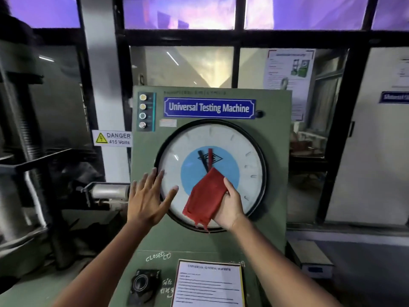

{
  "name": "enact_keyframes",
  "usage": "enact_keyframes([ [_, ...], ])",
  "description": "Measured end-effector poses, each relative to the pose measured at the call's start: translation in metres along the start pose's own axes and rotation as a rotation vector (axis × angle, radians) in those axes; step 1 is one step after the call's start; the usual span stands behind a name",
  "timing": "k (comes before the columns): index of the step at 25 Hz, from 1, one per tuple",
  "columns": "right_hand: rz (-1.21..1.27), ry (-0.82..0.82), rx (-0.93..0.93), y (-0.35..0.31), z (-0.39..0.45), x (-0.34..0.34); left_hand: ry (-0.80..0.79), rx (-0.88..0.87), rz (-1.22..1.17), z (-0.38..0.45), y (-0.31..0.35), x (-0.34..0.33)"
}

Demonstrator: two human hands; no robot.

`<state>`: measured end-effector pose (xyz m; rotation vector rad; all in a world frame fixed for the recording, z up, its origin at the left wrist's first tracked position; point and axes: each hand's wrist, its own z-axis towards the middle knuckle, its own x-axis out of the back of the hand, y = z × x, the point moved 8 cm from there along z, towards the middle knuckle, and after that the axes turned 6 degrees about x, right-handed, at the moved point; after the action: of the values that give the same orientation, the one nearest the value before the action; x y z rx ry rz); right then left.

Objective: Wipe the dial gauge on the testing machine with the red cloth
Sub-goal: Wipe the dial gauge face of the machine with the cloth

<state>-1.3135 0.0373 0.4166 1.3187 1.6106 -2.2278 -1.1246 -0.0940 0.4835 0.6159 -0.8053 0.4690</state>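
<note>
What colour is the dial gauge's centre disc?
Light blue, ringed by white face; head view shows it.

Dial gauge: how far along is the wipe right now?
Done: the red cloth is picked up and brought to the dial gauge. In hand: the right hand holds the cloth against the lower centre of the glass, while the left hand, open, rests at the left rim. Left: the upper and right glass; how clean any part is cannot be judged.

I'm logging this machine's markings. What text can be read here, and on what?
"Universal Testing Machine": blue nameplate above the dial gauge.
"DANGER 415 Volts": warning sign left of the machine.
"CLOSED (T)": chalk writing on the lower panel.
"UNIVERSAL TESTING MACHINE": heading of the instruction sheet; body text blurred.
Wall posters: unreadable.
</note>
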Motion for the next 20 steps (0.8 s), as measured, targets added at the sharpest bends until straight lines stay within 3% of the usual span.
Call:
enact_keyframes([
  [7,0.015,0.034,0.084,-0.040,0.059,0.033,-0.022,-0.046,-0.009,0.066,0.030,-0.046],
  [12,-0.180,0.336,0.303,-0.069,0.138,0.049,0.004,-0.107,-0.003,0.149,0.000,-0.080],
  [14,-0.559,0.514,0.482,-0.092,0.164,0.050,0.030,-0.145,-0.005,0.186,-0.010,-0.090],
  [16,-1.111,0.687,0.659,-0.105,0.193,0.046,0.059,-0.189,-0.006,0.226,-0.021,-0.101],
  [18,-1.634,0.782,0.733,-0.107,0.212,0.049,0.076,-0.237,-0.002,0.261,-0.028,-0.110],
  [20,-1.986,0.838,0.795,-0.109,0.225,0.065,0.069,-0.270,-0.027,0.289,-0.038,-0.119],
])
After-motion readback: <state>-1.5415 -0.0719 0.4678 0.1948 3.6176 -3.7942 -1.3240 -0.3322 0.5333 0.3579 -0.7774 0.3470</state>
